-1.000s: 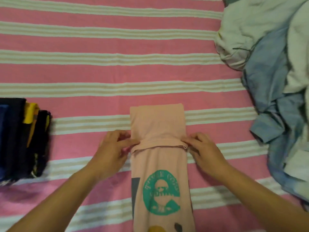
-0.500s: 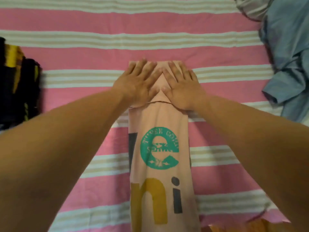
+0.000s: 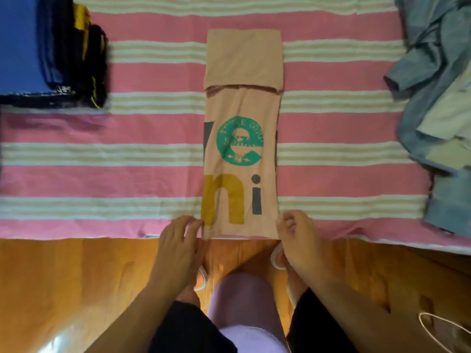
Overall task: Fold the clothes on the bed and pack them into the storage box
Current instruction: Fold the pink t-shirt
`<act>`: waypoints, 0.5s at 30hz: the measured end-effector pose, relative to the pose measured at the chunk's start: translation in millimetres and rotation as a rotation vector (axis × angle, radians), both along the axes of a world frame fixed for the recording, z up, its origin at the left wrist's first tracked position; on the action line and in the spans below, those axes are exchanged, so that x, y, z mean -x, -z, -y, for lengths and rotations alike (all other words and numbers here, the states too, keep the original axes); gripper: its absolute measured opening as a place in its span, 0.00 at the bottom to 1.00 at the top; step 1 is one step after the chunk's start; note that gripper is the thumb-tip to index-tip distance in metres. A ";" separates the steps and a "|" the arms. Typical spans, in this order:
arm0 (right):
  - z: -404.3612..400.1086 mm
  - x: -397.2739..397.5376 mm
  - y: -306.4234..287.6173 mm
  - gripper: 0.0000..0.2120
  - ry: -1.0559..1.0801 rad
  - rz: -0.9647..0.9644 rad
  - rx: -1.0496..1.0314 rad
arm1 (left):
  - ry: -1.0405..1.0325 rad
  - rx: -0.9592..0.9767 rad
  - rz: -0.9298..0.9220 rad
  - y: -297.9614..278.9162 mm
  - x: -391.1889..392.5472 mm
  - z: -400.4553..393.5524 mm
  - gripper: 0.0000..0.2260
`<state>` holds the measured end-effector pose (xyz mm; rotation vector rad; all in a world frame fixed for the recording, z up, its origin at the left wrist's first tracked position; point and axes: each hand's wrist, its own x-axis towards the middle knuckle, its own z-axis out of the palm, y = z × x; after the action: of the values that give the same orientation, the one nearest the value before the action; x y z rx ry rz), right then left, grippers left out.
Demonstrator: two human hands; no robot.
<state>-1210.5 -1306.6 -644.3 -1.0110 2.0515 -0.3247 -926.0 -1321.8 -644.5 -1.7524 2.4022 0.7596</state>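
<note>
Lying lengthwise across the bed (image 3: 153, 72), a peach shirt (image 3: 242, 103) forms a long narrow strip, its far end folded back over itself into a flat panel. A green round print sits at mid-length; below it are a mustard letter and a dark "i". The strip's near edge reaches the near edge of the bed.

Both forearms extend forward from the lower frame, one on either side of the strip. The left hand (image 3: 178, 240) lies at the near left corner of the shirt, fingers curled, with fingertips pinching the cloth edge. The right hand (image 3: 298, 240) lies at the near right corner, fingers curled inward against the cloth; it appears to pinch that corner, though the grip itself is partly hidden by the knuckles.

The bed cover is pink with pale stripes. At far left rests a stack of folded clothes (image 3: 51, 52), blue on top with black and yellow beside. At far right lies a heap of unfolded clothes (image 3: 438, 98), blue and pale. Wooden floor (image 3: 76, 289) shows beneath the bed's edge.
</note>
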 end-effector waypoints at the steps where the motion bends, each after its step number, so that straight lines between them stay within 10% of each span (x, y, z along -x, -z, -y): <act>1: -6.0 -8.5 3.1 0.03 0.022 -0.004 -0.028 | 0.033 0.056 -0.005 7.7 -4.2 3.8 0.18; 8: -14.5 -40.3 -1.5 0.15 0.238 -0.036 -0.032 | 0.227 0.168 -0.155 11.4 -13.7 9.1 0.06; 15: -18.6 -35.5 -0.3 0.21 0.125 -0.012 -0.188 | -0.102 -0.059 0.012 9.8 -17.0 -8.8 0.14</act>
<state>-1175.0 -1287.9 -644.0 -0.7752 2.1162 -0.1861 -909.0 -1313.0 -654.3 -1.8633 2.2728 0.8202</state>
